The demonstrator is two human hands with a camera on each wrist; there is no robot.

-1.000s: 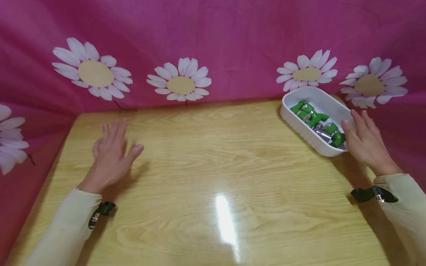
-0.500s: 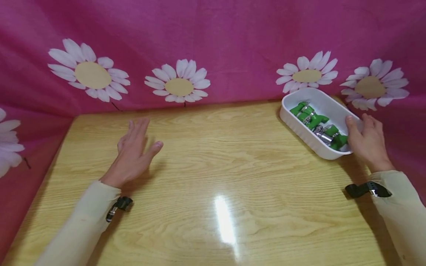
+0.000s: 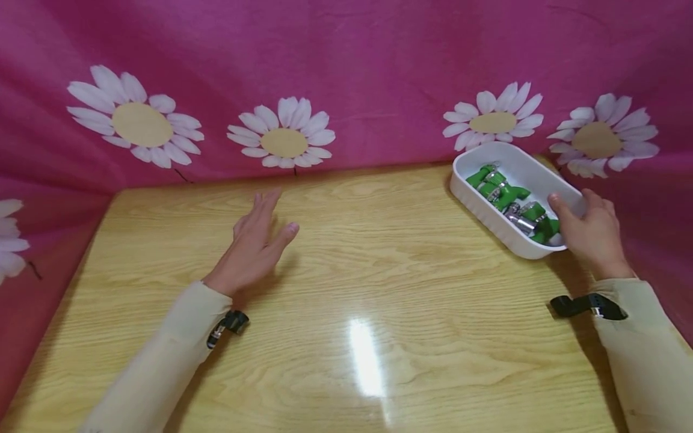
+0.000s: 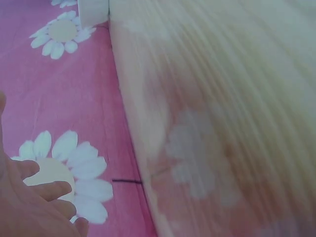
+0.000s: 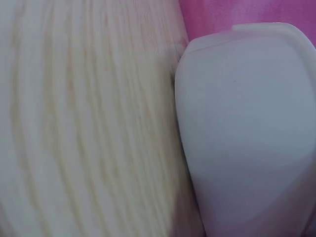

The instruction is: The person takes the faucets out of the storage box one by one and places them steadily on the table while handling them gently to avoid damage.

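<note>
At the right of the head view a white plastic tub (image 3: 487, 219) stands on the wooden table. Several green pieces (image 3: 509, 195) with silvery metal parts lie inside it; their exact kind is unclear. My right hand (image 3: 592, 237) grips the tub's near right end, thumb over the rim and fingers outside. In the right wrist view the tub's outer wall (image 5: 247, 113) fills the right side, and that hand is out of sight. My left hand (image 3: 251, 246) hovers over the table with fingers extended and thumb spread, holding nothing; its fingers (image 4: 52, 190) show in the left wrist view.
A pink cloth (image 3: 379, 78) with large daisies hangs behind the table and along both sides. The tub stands near the table's back edge, close to that cloth. The glossy wooden tabletop (image 3: 346, 270) carries a bright light reflection.
My left hand has moved right across the table. The right hand has closed on the tub's end, with its thumb now over the rim; the tub has barely shifted.
</note>
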